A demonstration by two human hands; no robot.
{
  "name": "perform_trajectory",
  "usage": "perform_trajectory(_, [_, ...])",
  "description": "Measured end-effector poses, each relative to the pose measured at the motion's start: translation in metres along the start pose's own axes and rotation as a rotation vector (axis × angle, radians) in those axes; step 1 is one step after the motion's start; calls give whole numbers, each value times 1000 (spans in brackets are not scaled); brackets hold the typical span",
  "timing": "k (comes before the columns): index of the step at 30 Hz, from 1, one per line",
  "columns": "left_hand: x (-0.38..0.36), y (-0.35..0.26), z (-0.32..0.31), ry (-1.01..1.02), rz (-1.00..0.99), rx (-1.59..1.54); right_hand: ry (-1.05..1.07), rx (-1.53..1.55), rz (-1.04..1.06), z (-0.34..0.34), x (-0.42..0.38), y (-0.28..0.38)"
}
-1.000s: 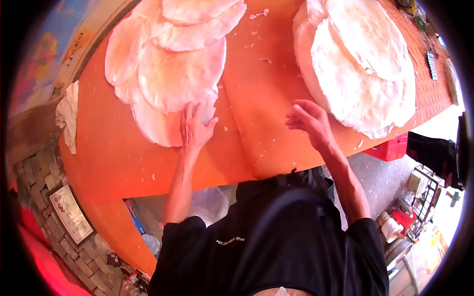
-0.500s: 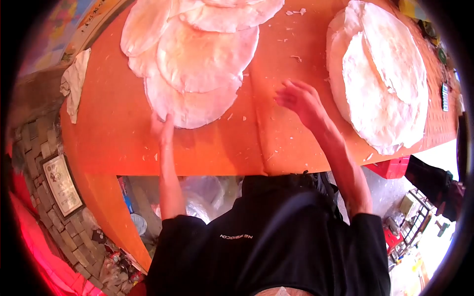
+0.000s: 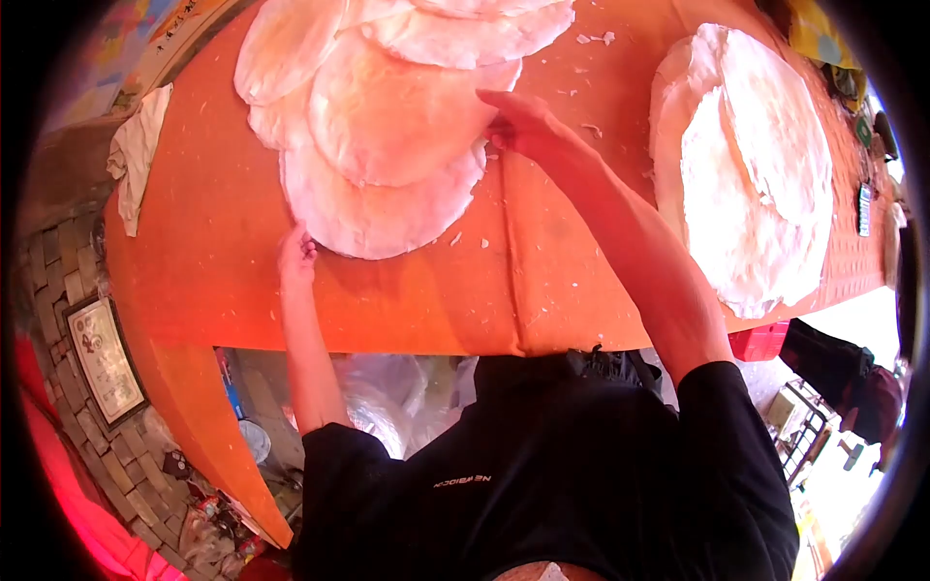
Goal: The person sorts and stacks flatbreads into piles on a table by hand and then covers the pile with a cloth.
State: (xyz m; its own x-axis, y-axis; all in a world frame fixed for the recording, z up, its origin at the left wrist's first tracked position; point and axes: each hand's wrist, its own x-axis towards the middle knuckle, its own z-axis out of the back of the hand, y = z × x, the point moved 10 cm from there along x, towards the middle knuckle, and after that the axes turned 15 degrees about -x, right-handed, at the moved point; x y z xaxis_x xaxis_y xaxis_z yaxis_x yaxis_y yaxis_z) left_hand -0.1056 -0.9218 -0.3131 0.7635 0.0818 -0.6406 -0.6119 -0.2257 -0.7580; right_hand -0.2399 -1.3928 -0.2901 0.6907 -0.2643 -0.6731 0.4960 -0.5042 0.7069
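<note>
Flatbreads [image 3: 397, 116], round, pale: overlapping; now flanked;
Right hand [image 3: 525, 124]: has reached their edge, fingers parted; hold unclear;
Left hand [image 3: 297, 256]: fingers curled at lowest edge (grip unclear).

Two hands [image 3: 298, 254] [image 3: 523, 124], two flatbread piles [image 3: 402, 116] [image 3: 741, 174], one cloth [image 3: 139, 155]

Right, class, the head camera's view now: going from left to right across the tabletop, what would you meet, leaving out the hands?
Pale cloth → spread of overlapping flatbreads → second group of flatbreads → small device.
</note>
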Motion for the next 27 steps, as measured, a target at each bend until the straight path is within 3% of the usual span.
perform_trajectory(3, [-7, -1, -11, 9, -17, 146, -79, -163, 153, -13, -10, 25])
perform_trajectory(5, [-21, -9, -19, -17, -191, 227, -149, -224, 240, -12, -34, 51])
perform_trajectory(7, [-24, -8, -14, -49, -233, 296, -178, -177, 297, -7, -65, 71])
perform_trajectory(9, [-26, -8, -10, -75, -273, 362, -59, -218, 453, 15, -98, 71])
perform_trajectory(11, [-27, -3, -15, 14, -242, 131, -110, -272, 282, 50, -87, 14])
perform_trajectory(14, [-35, -1, -37, 111, -185, -9, -192, -190, 231, 73, -103, -22])
perform_trajectory(16, [-21, -6, -16, -56, -376, 215, -204, -294, 299, 68, -128, -13])
perform_trajectory(18, [30, -2, 14, 54, -492, 192, -293, -461, 330, 72, -154, 7])
perform_trajectory(20, [19, -4, 10, 11, -363, 268, -337, -632, 364, 77, -182, 46])
perform_trajectory(21, [8, -8, 6, -109, -331, 410, -348, -724, 362, 83, -197, 66])
perform_trajectory(23, [22, -3, 13, -28, -262, 331, -419, -631, 545, 109, -233, 112])
perform_trajectory(25, [32, -4, 18, -36, -159, 252, -654, -584, 657, 158, -266, 147])
perform_trajectory(27, [35, 1, 20, -60, -61, 164, -625, -376, 805, 217, -293, 162])
